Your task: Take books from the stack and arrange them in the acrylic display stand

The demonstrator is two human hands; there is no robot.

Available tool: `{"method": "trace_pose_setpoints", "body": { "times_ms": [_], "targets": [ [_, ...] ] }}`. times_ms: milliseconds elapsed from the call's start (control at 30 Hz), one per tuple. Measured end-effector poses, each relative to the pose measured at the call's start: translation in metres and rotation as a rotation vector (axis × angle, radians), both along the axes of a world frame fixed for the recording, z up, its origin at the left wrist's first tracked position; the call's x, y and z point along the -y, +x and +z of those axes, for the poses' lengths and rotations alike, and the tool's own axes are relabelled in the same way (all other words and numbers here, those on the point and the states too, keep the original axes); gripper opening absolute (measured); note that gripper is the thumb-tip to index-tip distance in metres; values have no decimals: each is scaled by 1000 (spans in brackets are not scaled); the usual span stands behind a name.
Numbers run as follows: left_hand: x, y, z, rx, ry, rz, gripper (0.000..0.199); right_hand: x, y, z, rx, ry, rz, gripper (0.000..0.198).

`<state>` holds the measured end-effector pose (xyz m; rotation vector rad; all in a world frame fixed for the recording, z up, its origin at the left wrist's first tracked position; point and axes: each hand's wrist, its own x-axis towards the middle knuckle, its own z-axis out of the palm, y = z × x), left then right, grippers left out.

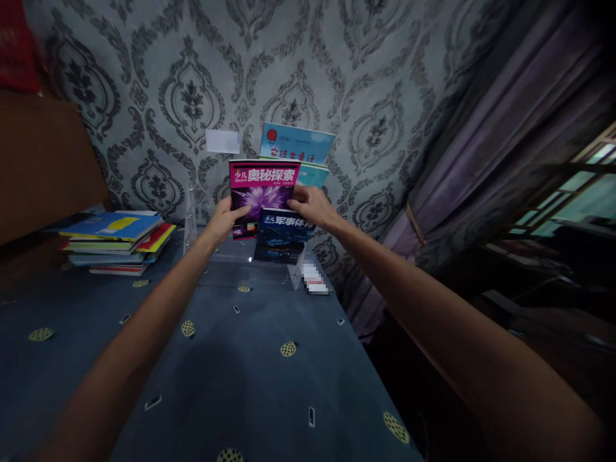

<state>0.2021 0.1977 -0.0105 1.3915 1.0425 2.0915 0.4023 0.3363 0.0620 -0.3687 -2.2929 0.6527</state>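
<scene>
As two bare forearms stretch forward from the lower corners, a person's hands hold up a magenta book (264, 192) between them, its front cover facing the viewer. The left hand (222, 221) grips the book's left edge, with the thumb laid across the cover's purple burst picture. The right hand (312, 203) pinches the opposite edge, thumb in front, slightly higher than the left. The book stands nearly upright, its large white Chinese title above both hands.

Below the right hand, a dark blue book (282, 239) leans in a clear stand (250, 273), overlapping the magenta book's lower right corner. Behind, pale blue books (296, 140) rise above the magenta book's top edge, partly hidden by it and by the right hand. A white card (222, 141) shows up and to the left of the magenta book.

The stand rests toward the back of a worktop (240, 366) covered in dark blue cloth with yellow spotted shapes. Well to the left of the left hand sits an uneven pile of books (115, 240), a blue cover uppermost. Patterned grey wallpaper (385, 70) fills the background, with a purple curtain (462, 147) at right.
</scene>
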Motion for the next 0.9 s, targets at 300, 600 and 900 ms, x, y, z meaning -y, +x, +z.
{"method": "trace_pose_setpoints", "body": {
  "times_ms": [300, 600, 900],
  "targets": [
    [-11, 19, -8, 26, -26, -22, 49, 0, 15, -23, -266, -165, -55, 19],
    [-27, 32, -16, 29, -43, 25, 61, -6, 6, -51, -583, -406, -85, 58],
    [-39, 45, -25, -25, -169, -65, 80, -16, -2, -52, -748, -514, -284, 72]
  ]
}}
